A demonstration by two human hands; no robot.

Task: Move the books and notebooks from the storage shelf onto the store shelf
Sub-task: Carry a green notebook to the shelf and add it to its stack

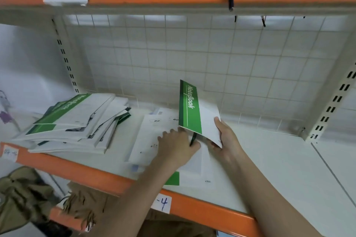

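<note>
- Right hand grips a tilted green notebook by its lower edge.
- Left hand, fingers spread, rests on flat notebooks.
- Notebook pile lies at nine o'clock on the shelf.

Glossy paper notebook, wire-mesh backing

Right hand holds green notebook tilted above shelf.

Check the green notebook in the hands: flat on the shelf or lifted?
Lifted and tilted. The green notebook stands up off the shelf, its lower edge gripped by the right hand; the left hand touches it.
</note>
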